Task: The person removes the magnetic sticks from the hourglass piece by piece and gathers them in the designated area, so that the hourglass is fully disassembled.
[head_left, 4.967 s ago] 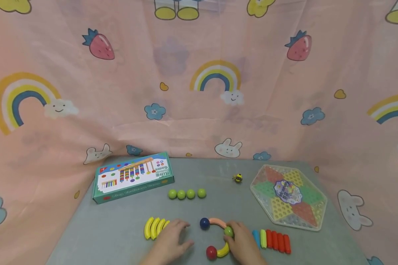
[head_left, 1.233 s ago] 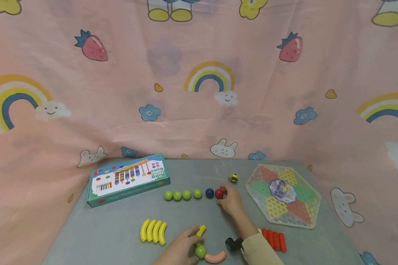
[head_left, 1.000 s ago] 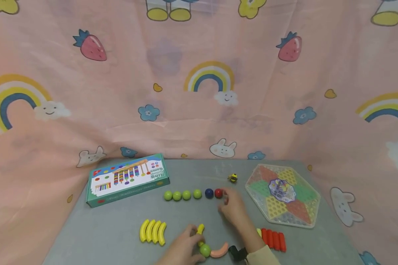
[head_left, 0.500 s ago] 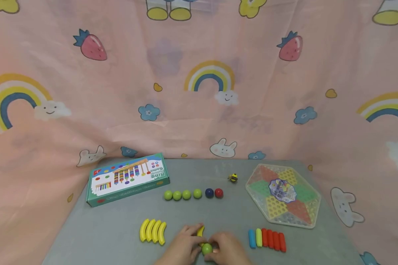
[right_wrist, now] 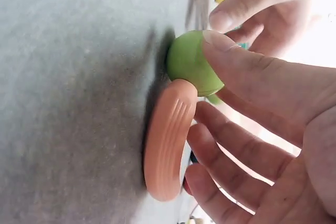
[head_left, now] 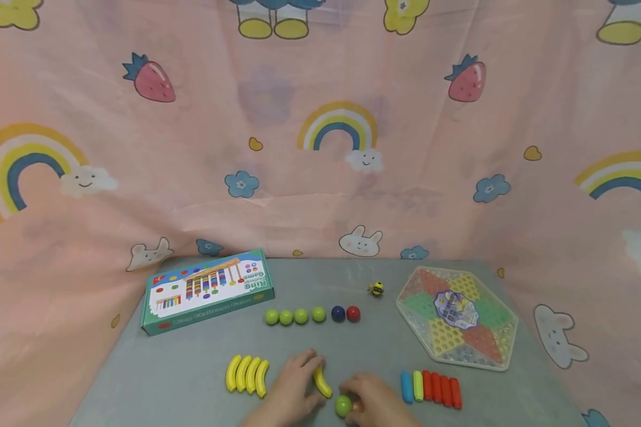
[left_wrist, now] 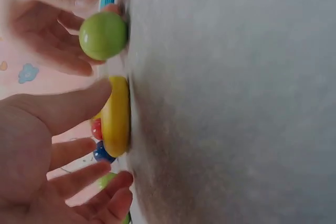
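Note:
My left hand [head_left: 291,388] is spread loosely around a yellow banana-shaped piece [head_left: 321,382] lying on the table. In the left wrist view its thumb is at one end of that yellow piece [left_wrist: 116,116], while the other fingers stand apart from it. Just to the right, my right hand [head_left: 376,403] holds a green ball [head_left: 343,406] between thumb and fingers. The right wrist view shows the thumb on the green ball [right_wrist: 191,62] and a ribbed orange sausage-like piece [right_wrist: 170,142] joined to it. A gap separates ball and yellow piece.
Several yellow curved pieces [head_left: 247,375] lie left. Behind stands a row of green balls [head_left: 301,316], a blue ball [head_left: 338,314] and a red ball [head_left: 353,314]. Coloured sticks [head_left: 436,388], a hexagonal board [head_left: 459,317], a toy bee [head_left: 376,289] and a game box [head_left: 208,290] surround them.
The blue and red balls were taken off and set in the back row. My right hand came back to the green ball, which has since come apart from the yellow piece.

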The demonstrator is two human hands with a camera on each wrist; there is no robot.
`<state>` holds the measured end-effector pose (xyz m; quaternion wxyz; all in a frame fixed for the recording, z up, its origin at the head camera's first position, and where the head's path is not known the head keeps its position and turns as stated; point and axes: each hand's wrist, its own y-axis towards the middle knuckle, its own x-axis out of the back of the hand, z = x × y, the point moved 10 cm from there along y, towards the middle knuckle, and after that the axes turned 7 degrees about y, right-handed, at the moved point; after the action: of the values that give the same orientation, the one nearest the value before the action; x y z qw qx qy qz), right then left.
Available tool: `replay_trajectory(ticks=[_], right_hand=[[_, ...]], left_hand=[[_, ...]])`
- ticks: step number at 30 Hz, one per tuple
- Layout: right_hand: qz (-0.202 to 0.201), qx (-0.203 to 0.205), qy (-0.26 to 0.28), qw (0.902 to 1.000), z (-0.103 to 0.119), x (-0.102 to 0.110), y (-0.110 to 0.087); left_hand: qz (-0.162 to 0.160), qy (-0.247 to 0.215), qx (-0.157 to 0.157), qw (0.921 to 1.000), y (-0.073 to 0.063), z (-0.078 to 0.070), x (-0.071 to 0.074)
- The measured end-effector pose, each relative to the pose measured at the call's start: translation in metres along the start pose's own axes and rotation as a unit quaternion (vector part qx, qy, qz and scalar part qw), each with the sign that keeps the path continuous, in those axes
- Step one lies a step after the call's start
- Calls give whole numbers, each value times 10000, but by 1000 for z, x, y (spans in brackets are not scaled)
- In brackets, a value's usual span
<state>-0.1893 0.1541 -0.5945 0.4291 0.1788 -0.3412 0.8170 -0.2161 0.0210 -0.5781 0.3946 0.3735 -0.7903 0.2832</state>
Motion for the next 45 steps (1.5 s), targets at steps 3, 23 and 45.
replay_trajectory(ticks=[3,23,45], right_hand=[[-162,192,-147,9996,2,3,-4],[-180,621,-197,9977,-36,-16,10],[-1325,-658,-629,9870,-10,22,-28]], left_hand=[[-92,275,-153,9995,8,-1,-1],[-1041,951,72,9900,-13,24,30],[-523,92,-734,9959,-30,2,29]])
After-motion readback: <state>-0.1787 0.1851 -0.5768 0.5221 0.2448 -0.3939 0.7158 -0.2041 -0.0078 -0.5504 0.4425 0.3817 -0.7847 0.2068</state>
